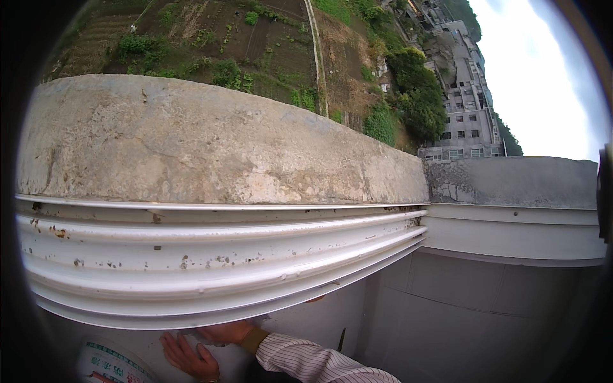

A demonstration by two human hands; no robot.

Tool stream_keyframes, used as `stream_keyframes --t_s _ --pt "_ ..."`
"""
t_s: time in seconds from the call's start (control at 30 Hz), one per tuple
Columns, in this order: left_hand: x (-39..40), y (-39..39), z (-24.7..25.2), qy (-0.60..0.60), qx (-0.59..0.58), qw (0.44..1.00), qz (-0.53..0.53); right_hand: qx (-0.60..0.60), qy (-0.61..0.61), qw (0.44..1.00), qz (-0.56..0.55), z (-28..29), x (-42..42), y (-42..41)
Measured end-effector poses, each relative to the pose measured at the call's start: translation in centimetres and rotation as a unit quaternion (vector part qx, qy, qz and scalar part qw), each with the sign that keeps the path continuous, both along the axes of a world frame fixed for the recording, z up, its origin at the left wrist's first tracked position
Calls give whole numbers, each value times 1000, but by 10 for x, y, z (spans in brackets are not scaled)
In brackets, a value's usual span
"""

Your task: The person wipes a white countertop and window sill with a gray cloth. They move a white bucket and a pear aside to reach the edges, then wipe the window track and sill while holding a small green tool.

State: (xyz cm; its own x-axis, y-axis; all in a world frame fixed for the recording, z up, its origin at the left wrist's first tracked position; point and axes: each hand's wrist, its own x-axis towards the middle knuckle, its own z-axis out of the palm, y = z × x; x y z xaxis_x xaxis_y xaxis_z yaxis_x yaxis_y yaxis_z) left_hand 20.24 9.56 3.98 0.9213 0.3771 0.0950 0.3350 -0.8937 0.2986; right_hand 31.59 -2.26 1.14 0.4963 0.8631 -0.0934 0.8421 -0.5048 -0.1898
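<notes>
My left hand (191, 358) is at the bottom, back of the hand up and fingers somewhat apart. It lies on or just over a pale grey surface (299, 330), with nothing seen in it. My right hand (226, 332), below a striped sleeve (316, 359) with a brown cuff, reaches left beneath the lower edge of a white window frame (191, 282). Its fingers are hidden by the frame and the left hand, so any object in them cannot be seen. The frame's long ridged tracks carry dirt specks and rust-coloured stains.
A white bucket (112, 361) with printed writing stands lower left. Beyond the frame runs a rough concrete ledge (230, 148), with garden plots (268, 48) far below it. Dark grey panels (450, 287) are at right. A thin dark strip (341, 340) shows near the sleeve.
</notes>
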Motion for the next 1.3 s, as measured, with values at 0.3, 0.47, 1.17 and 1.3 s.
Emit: stream_keyframes --t_s 0.3,0.47,1.17,1.3 --pt "8 2 5 -41 -7 998 -42 274 105 940 -174 37 31 15" --pt "2 -1 -1 -18 -11 1000 -23 304 160 926 -160 35 38 13" --pt "31 0 3 -103 6 993 -58 292 134 933 -160 31 35 -8" --pt "28 1 16 -80 19 995 -49 305 136 928 -165 35 29 -7"
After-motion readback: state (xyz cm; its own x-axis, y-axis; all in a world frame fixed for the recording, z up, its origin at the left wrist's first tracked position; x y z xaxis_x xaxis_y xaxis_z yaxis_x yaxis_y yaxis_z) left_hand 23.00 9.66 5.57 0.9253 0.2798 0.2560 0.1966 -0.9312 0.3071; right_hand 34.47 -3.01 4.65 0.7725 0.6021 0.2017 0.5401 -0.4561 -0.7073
